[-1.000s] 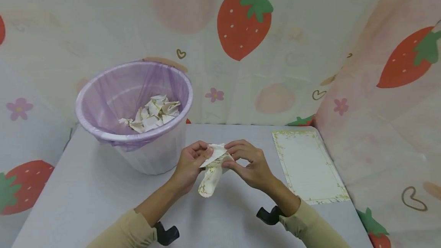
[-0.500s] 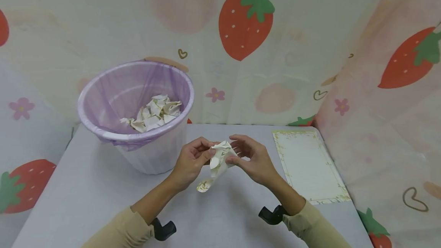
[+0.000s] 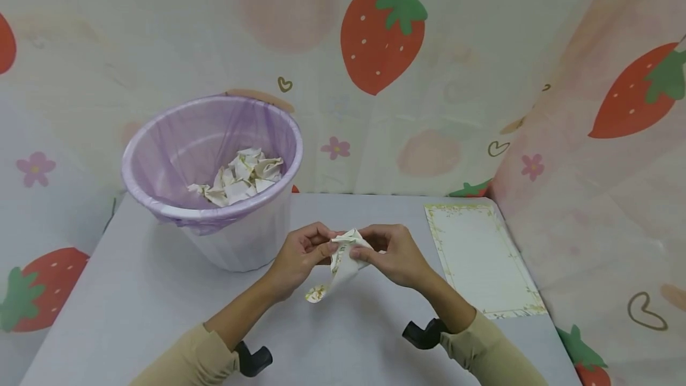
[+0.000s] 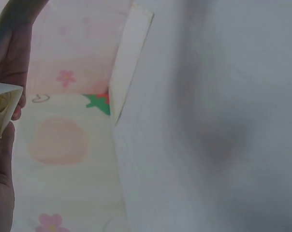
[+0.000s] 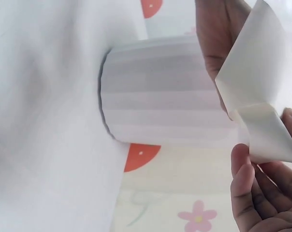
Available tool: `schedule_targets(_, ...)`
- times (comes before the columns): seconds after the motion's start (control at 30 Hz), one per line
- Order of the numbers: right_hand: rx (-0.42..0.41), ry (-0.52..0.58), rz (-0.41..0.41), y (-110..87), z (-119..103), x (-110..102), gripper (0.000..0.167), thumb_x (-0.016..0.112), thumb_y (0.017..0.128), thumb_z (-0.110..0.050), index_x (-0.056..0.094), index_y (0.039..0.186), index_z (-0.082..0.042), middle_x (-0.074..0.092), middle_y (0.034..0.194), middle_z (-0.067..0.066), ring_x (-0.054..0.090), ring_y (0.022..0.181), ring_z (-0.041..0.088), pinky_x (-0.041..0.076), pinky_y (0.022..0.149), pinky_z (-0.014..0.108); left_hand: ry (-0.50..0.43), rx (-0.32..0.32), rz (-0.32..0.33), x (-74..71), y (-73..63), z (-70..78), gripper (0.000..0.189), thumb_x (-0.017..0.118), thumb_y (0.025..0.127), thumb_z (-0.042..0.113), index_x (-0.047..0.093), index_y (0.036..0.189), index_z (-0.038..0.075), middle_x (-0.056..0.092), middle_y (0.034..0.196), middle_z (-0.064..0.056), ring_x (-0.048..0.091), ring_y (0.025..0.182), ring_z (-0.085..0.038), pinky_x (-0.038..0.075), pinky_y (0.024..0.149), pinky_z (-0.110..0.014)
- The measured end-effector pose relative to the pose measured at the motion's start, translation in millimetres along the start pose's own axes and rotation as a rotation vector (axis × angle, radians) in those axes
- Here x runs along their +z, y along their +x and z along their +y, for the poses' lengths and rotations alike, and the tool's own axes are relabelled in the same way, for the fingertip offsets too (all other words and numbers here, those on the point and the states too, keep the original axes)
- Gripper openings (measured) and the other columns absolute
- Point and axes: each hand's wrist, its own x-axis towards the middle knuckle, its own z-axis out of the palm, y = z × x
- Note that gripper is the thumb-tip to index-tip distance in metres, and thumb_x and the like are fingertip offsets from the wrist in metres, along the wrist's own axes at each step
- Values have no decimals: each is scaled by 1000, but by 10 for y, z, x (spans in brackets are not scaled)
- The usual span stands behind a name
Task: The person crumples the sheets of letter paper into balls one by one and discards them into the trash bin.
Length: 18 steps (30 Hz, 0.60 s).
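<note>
Between both hands, above the table, is a crumpled sheet of paper (image 3: 345,261), white with a gold floral border print. Its lower end hangs down in a loose curl. The left hand (image 3: 300,258) pinches its upper left side between thumb and fingers. From the right, the right hand (image 3: 396,258) holds the other side, thumb on the near face and fingers behind. In the right wrist view the folded paper (image 5: 262,92) shows plain white faces, with fingertips at its lower edge. Only part of the paper (image 4: 3,108) appears in the left wrist view.
Left of the hands stands a white bin (image 3: 236,243) with a purple liner (image 3: 171,153); several crumpled papers (image 3: 241,177) lie inside. A flat bordered sheet (image 3: 485,261) lies on the table's (image 3: 343,344) right side. A strawberry-print cloth (image 3: 455,76) hangs behind.
The paper has been folded and crumpled inward, its upper part now more bunched. The right fingers, spread half a second ago, have closed on it. Both hands have lowered slightly.
</note>
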Motion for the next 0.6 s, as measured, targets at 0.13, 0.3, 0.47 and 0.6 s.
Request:
schedule_targets(0.13,5,-27,-11,2,6,-7,24,81,84,-14,74,104,-3,73,93,6,67,72,15,55,63,29,-8,-12,-12,-9,-8,-12,15,62,97,2,58,105,-10,70,117,-16,70,94,-18,59,81,-36)
schedule_targets(0.3,9,-51,-14,10,4,10,21,80,84,-10,73,101,-3,71,90,5,65,69,13,53,61,27,-9,-14,-19,-6,-14,-10,18,61,98,3,57,107,-12,69,117,-21,70,94,-19,59,81,-35)
schedule_targets(0.47,-12,-56,-22,-10,-100,34,15,78,84,-2,69,95,2,65,81,7,54,64,9,44,56,22,20,-13,-51,-1,-7,-17,19,56,101,5,58,109,-12,70,107,-19,69,90,-16,58,80,-34)
schedule_targets(0.6,-64,-60,-47,-42,-204,25,12,77,85,-1,69,93,2,60,75,4,48,62,8,40,54,22,55,-32,-85,-11,5,0,18,55,101,5,60,109,-11,70,97,-14,69,87,-14,59,80,-35)
